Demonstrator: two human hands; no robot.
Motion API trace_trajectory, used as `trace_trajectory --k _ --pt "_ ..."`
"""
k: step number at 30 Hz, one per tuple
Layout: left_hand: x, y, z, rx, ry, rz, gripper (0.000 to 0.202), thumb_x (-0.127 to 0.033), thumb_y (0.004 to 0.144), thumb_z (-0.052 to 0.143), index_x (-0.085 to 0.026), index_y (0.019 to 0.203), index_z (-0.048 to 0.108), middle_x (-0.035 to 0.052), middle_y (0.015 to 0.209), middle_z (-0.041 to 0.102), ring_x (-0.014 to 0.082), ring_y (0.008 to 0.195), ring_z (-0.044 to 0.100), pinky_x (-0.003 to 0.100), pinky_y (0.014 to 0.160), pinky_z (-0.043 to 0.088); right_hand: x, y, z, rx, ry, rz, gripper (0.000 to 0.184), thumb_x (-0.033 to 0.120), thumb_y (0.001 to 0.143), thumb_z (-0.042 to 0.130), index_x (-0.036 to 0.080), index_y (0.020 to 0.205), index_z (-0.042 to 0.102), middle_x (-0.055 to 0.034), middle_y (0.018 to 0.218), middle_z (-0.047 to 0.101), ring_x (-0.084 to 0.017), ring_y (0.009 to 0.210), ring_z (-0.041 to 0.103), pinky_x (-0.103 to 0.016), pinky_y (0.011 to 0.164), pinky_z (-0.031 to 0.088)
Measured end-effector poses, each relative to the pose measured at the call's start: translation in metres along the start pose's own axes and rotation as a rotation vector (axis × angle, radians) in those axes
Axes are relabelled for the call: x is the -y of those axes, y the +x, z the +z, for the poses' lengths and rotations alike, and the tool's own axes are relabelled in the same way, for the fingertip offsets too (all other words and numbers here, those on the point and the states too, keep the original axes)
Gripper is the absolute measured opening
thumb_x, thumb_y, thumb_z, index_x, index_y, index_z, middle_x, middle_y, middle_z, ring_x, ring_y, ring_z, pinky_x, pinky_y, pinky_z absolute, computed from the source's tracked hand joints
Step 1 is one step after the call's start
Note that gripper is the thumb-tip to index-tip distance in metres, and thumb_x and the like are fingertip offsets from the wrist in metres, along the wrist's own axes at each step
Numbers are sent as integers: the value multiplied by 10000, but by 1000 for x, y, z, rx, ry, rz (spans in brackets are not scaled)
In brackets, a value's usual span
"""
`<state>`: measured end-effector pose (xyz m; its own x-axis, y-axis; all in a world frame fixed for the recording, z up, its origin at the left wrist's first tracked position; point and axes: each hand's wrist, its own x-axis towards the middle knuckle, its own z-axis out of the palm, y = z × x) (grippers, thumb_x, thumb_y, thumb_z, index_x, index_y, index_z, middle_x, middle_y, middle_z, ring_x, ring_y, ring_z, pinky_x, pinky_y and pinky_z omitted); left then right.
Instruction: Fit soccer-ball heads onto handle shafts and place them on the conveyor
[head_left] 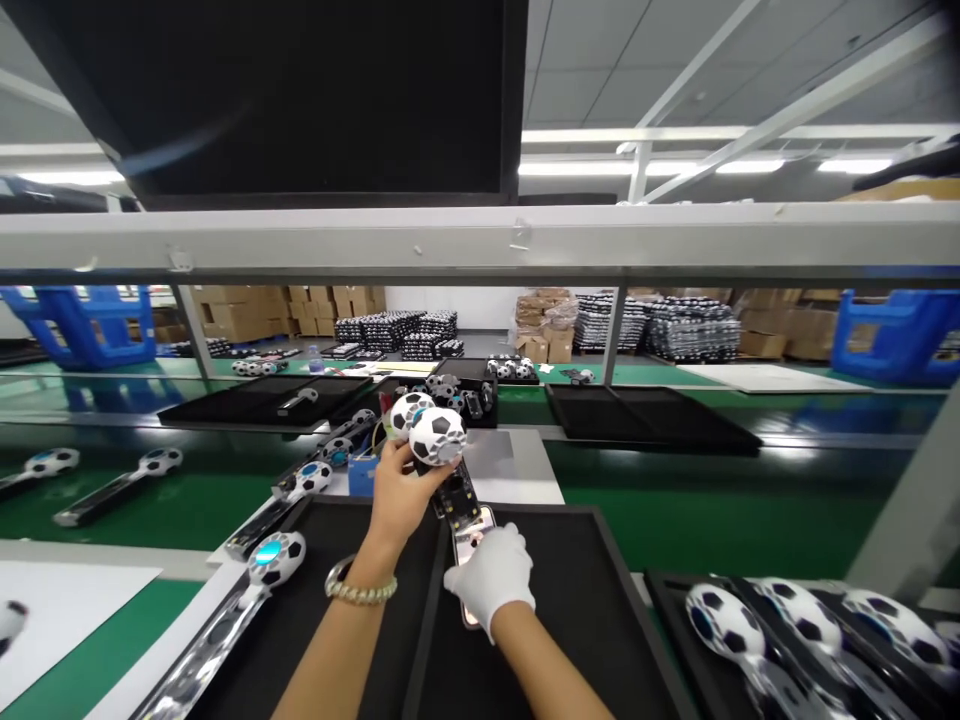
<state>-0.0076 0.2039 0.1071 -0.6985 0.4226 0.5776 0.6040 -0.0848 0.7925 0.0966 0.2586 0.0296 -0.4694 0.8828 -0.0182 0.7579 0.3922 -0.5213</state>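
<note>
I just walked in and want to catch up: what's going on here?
Someone's bare left hand holds a football-patterned piece, with a dark circuit board just below it. Their white-gloved right hand is over a phone, above a black tray; its grip is unclear. More football-headed devices lie in a tray to the right.

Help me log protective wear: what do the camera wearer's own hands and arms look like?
The left hand is ungloved; its wrist carries a pale, beaded-looking bracelet and a silvery bangle. The right hand wears a plain white glove ending near the wrist. No sleeves show on either forearm.
</note>
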Motion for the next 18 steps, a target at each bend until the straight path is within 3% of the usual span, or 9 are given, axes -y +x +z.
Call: trace_trajectory --k 3,6,10,12,15,18 --pt "-7 0 -9 -124 -102 -33 434 -440 545 803 -143 848 711 93 978 619 261 897 594 336 771 472 -7 8 1 16 83 44 671 355 461 738 61 1051 613 -199 1109 527 -334 1019 535 -407 859 462" --pt "-14 -1 -15 -166 -165 -60 400 -404 541 816 -140 819 704 82 903 646 258 874 599 343 780 462 -19 22 -1 107 318 56 690 433 468 787 83 1028 589 -186 1007 597 -327 959 582 -393 818 468" --pt "-15 -2 -14 -146 -279 -83 383 -365 549 816 -137 834 700 75 879 660 249 858 608 333 768 462 -35 38 1 302 704 28 328 316 529 790 120 727 617 -117 747 631 -252 743 621 -290 615 459" --pt "-12 -3 -13 -143 -251 -62 381 -361 546 821 -142 835 701 74 886 661 249 873 606 334 784 458 -40 45 4 364 801 32 242 298 605 744 114 678 606 -81 656 609 -198 603 596 -258 514 425" --pt "-10 -3 -13 -135 -204 -37 389 -373 546 824 -153 843 703 68 880 661 250 887 602 337 800 454 -47 57 5 356 940 66 199 296 731 652 104 733 602 -47 634 594 -135 522 551 -222 468 405" --pt "-13 -2 -17 -159 -207 -45 391 -385 553 819 -150 844 705 61 846 659 248 873 599 337 784 453 -53 75 -1 229 1073 142 199 307 835 566 109 853 578 -27 687 593 -116 576 567 -207 512 441"
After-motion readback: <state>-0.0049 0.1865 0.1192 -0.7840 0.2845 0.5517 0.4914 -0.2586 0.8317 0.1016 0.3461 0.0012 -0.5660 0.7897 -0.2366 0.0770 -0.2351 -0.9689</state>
